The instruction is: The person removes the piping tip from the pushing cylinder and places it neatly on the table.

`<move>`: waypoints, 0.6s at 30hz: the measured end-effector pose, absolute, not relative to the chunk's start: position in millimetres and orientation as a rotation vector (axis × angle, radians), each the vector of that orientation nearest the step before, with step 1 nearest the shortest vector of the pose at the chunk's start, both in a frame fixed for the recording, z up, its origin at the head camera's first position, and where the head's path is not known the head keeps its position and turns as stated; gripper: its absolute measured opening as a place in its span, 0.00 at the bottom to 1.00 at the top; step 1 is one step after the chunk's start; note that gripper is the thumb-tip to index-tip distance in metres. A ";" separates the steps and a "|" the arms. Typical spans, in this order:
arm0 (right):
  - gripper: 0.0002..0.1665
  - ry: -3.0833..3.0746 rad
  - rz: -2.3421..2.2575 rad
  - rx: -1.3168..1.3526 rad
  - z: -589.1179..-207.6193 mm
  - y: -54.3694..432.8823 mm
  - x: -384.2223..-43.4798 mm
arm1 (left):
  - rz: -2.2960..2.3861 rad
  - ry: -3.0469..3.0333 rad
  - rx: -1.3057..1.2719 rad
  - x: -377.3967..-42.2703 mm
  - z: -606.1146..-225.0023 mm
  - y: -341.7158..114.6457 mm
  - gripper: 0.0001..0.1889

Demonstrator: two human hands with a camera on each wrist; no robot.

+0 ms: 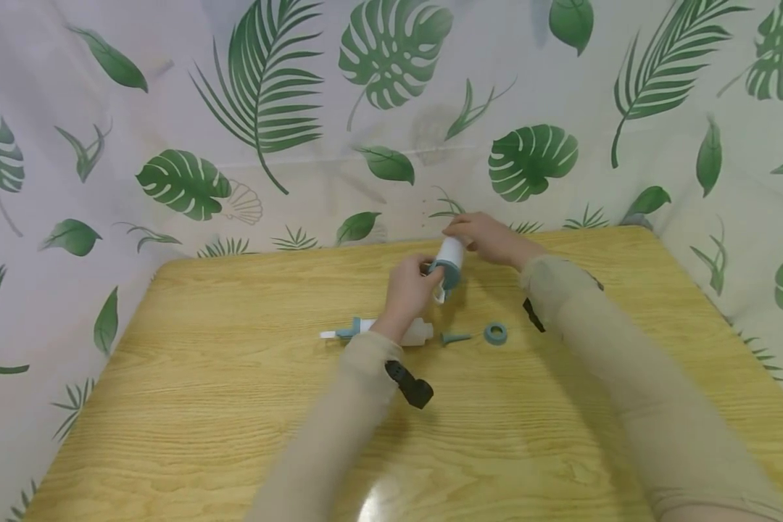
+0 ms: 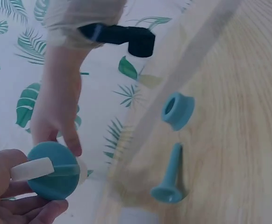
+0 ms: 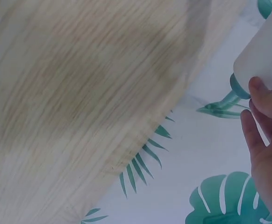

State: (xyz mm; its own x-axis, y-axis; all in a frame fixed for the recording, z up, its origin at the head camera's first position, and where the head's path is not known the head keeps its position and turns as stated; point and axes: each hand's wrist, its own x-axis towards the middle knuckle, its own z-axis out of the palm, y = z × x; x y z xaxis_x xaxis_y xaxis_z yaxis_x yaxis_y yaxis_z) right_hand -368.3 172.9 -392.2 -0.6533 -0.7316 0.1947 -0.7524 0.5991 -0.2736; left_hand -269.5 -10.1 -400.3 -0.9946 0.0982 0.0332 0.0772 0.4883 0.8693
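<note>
A white cylindrical bottle [image 1: 452, 250] with a teal end cap [image 2: 54, 170] is held above the far part of the table, tilted. A white tab sticks out from the cap. My left hand [image 1: 409, 290] grips the bottle at its cap end, fingers curled round the rim. With thumb and fingers, my right hand [image 1: 489, 238] holds the opposite end, where a teal collar [image 3: 239, 87] shows. Below my left wrist lies a second bottle [image 1: 420, 333], partly hidden by that arm. Beside it rest a teal cone-shaped nozzle [image 2: 172, 179] and a teal ring [image 1: 495, 333].
The wooden table [image 1: 235, 420] reaches back to a leaf-patterned curtain [image 1: 287, 203]. A black wrist mount [image 1: 409, 384] is strapped on the left sleeve, and another sits on the right.
</note>
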 end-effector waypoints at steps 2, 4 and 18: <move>0.32 -2.770 0.504 1.256 -391.4 175.2 -366.0 | 1.588 2.668 0.224 -270.7 -400.4 -17.5 0.17; 0.34 -2.786 0.482 1.229 -390.0 176.6 -362.8 | 1.604 2.632 0.285 -271.6 -400.3 -25.0 0.17; 0.33 -2.816 0.469 1.185 -381.2 181.2 -341.7 | 1.511 2.547 0.558 -270.9 -394.4 -76.8 0.19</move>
